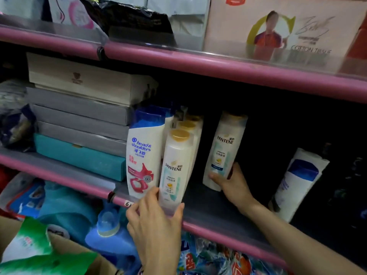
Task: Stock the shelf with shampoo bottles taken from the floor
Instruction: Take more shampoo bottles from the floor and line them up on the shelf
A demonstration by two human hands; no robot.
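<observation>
Fingers [213, 178] of right hand [234, 185] grip tilted Pantene bottle [224, 149]; left hand [156, 219] clasps front Pantene bottle [175, 167] on shelf [208, 207].

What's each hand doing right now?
Left hand: grips the front Pantene bottle at its base.
Right hand: holds the other Pantene bottle.

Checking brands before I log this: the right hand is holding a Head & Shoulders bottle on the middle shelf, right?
Not quite. The head view shows the right hand holding a Pantene bottle on the middle shelf; the Head & Shoulders bottle stands further left, beside the boxes.
</observation>
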